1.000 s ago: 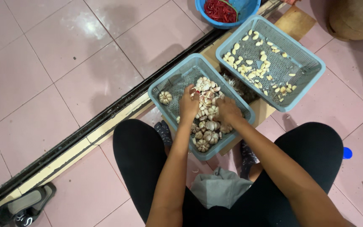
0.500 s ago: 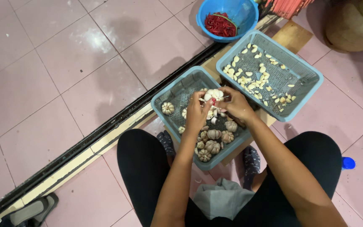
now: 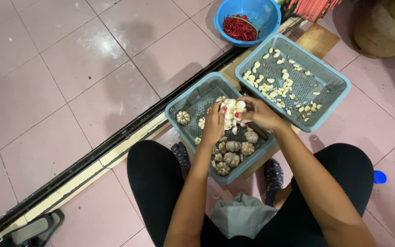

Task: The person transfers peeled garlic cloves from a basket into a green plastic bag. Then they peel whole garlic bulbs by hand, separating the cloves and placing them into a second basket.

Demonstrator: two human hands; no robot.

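Note:
Both my hands meet over a blue perforated basket [image 3: 193,100] of whole garlic bulbs [image 3: 232,158]. My left hand [image 3: 214,123] and my right hand [image 3: 260,113] together grip one split garlic bulb [image 3: 232,110], its pale cloves fanned out between the fingers. A single bulb [image 3: 183,117] lies apart at the basket's left side. A second blue basket [image 3: 334,80] just beyond holds several loose peeled cloves [image 3: 270,84].
A blue bowl of red chillies [image 3: 240,27] stands on the pink tiled floor at the top. A dark floor channel [image 3: 92,155] runs diagonally on the left. A sandal [image 3: 35,228] lies bottom left, a wooden stump [image 3: 385,27] top right. My black-clad knees flank the basket.
The view has shifted so baskets sit lower and more to the right. My hands have lifted the bulb slightly and pulled its cloves further apart.

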